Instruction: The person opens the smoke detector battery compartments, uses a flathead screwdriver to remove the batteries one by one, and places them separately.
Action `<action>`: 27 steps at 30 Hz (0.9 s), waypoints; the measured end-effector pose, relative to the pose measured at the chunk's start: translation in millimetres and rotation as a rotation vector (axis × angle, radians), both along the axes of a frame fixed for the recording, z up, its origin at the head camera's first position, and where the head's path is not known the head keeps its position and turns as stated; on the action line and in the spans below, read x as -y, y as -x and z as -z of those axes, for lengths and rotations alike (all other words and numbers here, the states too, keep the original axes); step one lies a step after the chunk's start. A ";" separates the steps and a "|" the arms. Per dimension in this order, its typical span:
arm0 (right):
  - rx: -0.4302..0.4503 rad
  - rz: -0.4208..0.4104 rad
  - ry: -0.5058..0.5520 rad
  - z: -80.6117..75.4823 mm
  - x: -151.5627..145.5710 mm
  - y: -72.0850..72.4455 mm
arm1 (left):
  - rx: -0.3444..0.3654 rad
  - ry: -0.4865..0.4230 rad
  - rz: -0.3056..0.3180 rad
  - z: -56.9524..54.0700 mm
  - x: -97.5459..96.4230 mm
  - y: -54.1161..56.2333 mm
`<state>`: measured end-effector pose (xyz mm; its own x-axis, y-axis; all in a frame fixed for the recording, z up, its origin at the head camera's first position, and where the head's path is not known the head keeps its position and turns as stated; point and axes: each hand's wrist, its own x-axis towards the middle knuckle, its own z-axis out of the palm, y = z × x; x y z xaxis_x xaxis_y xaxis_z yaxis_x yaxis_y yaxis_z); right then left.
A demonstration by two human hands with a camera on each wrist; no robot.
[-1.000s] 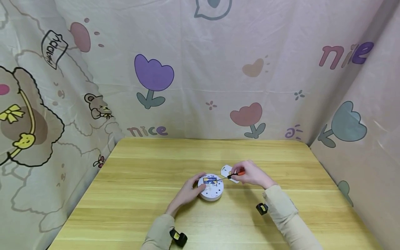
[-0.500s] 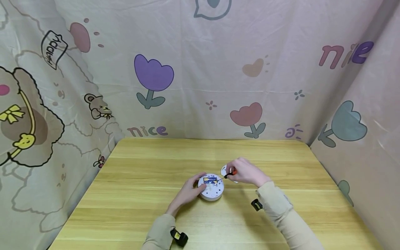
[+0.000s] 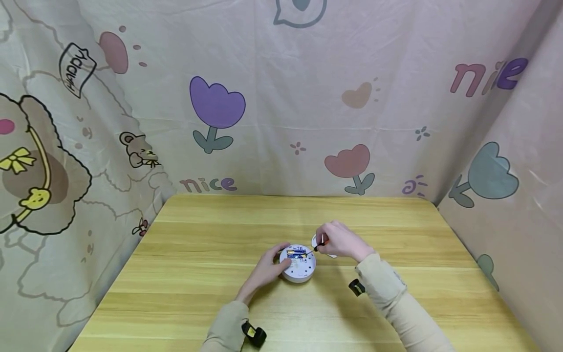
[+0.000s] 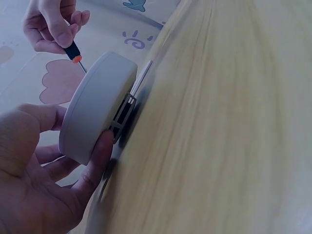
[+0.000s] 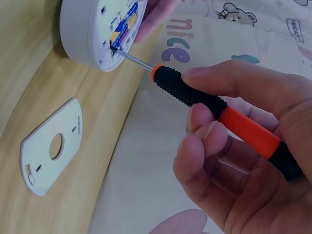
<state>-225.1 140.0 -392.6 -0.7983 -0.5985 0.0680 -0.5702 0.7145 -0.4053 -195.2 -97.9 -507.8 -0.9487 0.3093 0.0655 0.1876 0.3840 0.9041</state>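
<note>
My left hand (image 3: 265,270) holds a round white smoke alarm (image 3: 298,275) by its left side, the thumb over its upper face. In the left wrist view, the alarm (image 4: 100,105) is tilted, with a slatted grille (image 4: 123,117) on its underside. Blue-and-gold batteries (image 5: 127,20) sit in the recess of the face. Between thumb and fingertips, my right hand (image 3: 343,240) pinches a black-and-orange screwdriver (image 5: 248,129). Its metal shaft points into the face beside the batteries; the very tip is hard to make out.
A flat white mounting plate (image 5: 41,146) with a round hole lies on the wooden table (image 3: 198,244), just beyond the alarm and partly behind my right hand in the head view. A patterned cloth (image 3: 272,98) hangs behind the table and at both sides.
My right hand has shifted left, closer to the alarm, and the screwdriver's handle has turned out of sight behind the fingers. The left hand and the alarm stay in place.
</note>
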 end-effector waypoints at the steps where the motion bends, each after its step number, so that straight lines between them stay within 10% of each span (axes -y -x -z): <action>1: 0.007 0.004 0.006 0.6 -0.7 0.6 | -0.011 0.004 -0.001 0.3 -0.6 0.3; 27: 0.092 -0.024 0.145 15.7 -16.0 12.7 | -0.008 -0.034 -0.080 -2.3 -13.3 -0.4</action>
<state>-237.8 156.0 -408.3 -0.7907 -0.6066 0.0826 -0.5422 0.6314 -0.5544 -194.8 -84.6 -505.5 -0.9697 0.2299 0.0822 0.1646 0.3668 0.9156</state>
